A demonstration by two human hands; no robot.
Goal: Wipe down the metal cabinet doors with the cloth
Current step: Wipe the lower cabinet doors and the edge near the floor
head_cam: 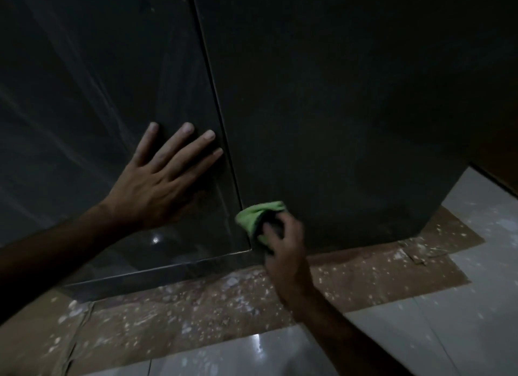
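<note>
Right hand (283, 244) apparently clutching cloth (259, 216); left hand (157, 185) flat on door (98, 81).

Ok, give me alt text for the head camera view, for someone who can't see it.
A right hand presses a green cloth against the bottom of a dark metal cabinet door, beside the seam. The left hand lies flat, fingers spread, on the neighbouring door.

Head camera looks down, close to cabinet doors (336, 123).

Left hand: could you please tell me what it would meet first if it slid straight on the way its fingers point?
The left hand lies flat on the left door, fingers up and rightward. It would probably first meet the seam between the doors.
</note>
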